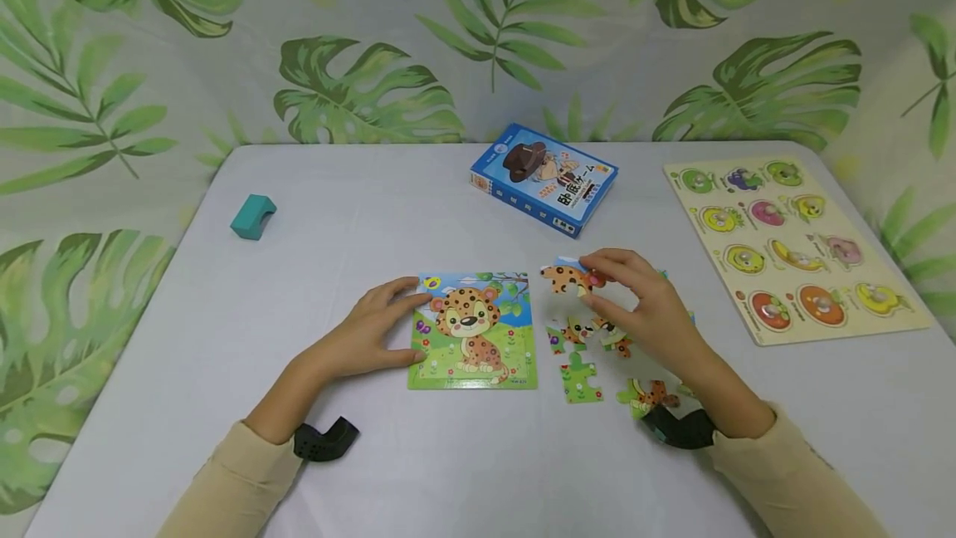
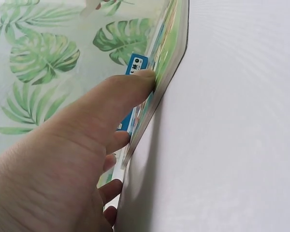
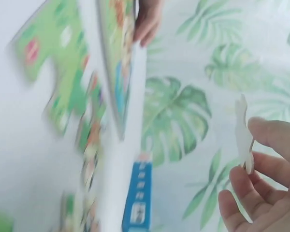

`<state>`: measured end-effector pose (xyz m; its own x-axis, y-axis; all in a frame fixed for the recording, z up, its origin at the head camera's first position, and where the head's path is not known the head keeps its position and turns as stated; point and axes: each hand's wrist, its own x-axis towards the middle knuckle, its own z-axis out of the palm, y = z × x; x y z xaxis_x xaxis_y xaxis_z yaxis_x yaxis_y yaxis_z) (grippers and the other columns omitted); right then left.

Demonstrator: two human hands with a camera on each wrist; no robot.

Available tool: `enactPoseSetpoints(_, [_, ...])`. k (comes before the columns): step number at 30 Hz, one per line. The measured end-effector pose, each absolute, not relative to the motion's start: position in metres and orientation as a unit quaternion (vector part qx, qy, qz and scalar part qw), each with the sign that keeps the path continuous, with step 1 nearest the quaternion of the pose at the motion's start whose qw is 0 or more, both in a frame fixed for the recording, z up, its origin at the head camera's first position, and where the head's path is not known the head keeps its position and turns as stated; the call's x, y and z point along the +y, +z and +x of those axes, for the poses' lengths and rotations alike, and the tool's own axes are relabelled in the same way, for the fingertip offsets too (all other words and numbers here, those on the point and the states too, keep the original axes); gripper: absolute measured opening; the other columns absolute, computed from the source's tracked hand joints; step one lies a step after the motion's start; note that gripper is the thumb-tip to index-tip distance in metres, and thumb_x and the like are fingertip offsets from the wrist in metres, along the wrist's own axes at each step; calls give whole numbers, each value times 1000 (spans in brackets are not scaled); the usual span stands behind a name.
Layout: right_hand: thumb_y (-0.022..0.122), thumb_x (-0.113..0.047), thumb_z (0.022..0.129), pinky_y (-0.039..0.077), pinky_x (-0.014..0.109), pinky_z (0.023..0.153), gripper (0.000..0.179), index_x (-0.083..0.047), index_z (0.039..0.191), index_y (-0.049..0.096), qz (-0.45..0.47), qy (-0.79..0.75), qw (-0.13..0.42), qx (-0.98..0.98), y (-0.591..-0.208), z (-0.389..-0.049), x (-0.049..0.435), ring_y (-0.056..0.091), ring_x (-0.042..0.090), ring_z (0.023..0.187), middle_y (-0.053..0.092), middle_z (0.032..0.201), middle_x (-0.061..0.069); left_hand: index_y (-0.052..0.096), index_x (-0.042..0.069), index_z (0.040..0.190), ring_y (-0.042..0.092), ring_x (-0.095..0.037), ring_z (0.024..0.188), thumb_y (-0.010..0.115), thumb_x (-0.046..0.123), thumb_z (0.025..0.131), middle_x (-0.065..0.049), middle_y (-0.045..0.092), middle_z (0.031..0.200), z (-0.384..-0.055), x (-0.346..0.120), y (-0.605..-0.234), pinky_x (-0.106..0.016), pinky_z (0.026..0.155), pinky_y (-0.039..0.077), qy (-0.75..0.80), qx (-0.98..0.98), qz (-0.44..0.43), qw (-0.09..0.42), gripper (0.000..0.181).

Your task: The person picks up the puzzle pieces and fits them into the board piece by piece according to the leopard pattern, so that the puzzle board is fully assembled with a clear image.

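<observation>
A square puzzle board [image 1: 478, 339] with a cartoon leopard in a meadow lies on the table. At its left side rests my left hand [image 1: 373, 330], fingers spread and thumb apart. In the left wrist view the thumb [image 2: 130, 84] touches the board's edge. My right hand [image 1: 650, 297] pinches a jigsaw piece [image 1: 565, 278] with spots and a bit of blue sky, just right of the board. Its white, thin side [image 3: 242, 135] shows between thumb and fingers in the right wrist view. Below that hand lie several loose pieces, among them a green one [image 1: 579, 382]; the hand partly hides others.
A blue game box [image 1: 545, 177] lies behind the puzzle. Toward the right edge is a wooden board [image 1: 792, 247] with fruit and vegetable knob pieces. A teal arch block [image 1: 252, 217] sits at the far left. Leaf-patterned cloth [image 1: 358, 90] hangs behind the table.
</observation>
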<state>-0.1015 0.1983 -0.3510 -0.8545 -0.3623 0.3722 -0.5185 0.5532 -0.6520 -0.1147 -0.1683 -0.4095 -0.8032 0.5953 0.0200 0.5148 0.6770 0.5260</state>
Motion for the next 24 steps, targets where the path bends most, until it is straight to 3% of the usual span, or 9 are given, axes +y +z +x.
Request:
enactPoseSetpoints(3, [67, -7, 80, 39, 25, 90, 43, -7, 121, 56, 274, 415, 90, -863, -347, -100, 180, 45, 15, 108, 49, 121, 1, 36, 15, 138, 19, -28, 130, 64, 48, 77, -3, 23, 145, -115, -167, -411, -48, 103, 14, 256, 911, 315, 66, 75])
enactPoseSetpoints(9, [67, -10, 81, 44, 41, 83, 41, -4, 120, 56, 282, 445, 33, -849, -354, -104, 139, 48, 16, 100, 49, 120, 4, 35, 12, 138, 21, -26, 129, 59, 51, 79, -2, 26, 144, -114, -163, -412, -46, 104, 14, 237, 915, 323, 46, 74])
enactPoseSetpoints(15, [66, -15, 83, 43, 36, 88, 40, -3, 120, 56, 250, 431, -29, -867, -373, -115, 110, 49, 18, 105, 49, 120, 6, 37, 10, 136, 24, -26, 128, 58, 50, 81, -2, 29, 143, -113, -160, -410, -44, 104, 13, 224, 919, 324, 33, 72])
enactPoseSetpoints(24, [64, -15, 84, 41, 37, 91, 40, -1, 121, 55, 229, 394, -49, -889, -392, -128, 98, 48, 23, 109, 48, 120, 11, 37, 19, 138, 26, -28, 126, 53, 57, 81, -5, 31, 141, -114, -155, -411, -48, 103, 15, 207, 925, 318, 27, 70])
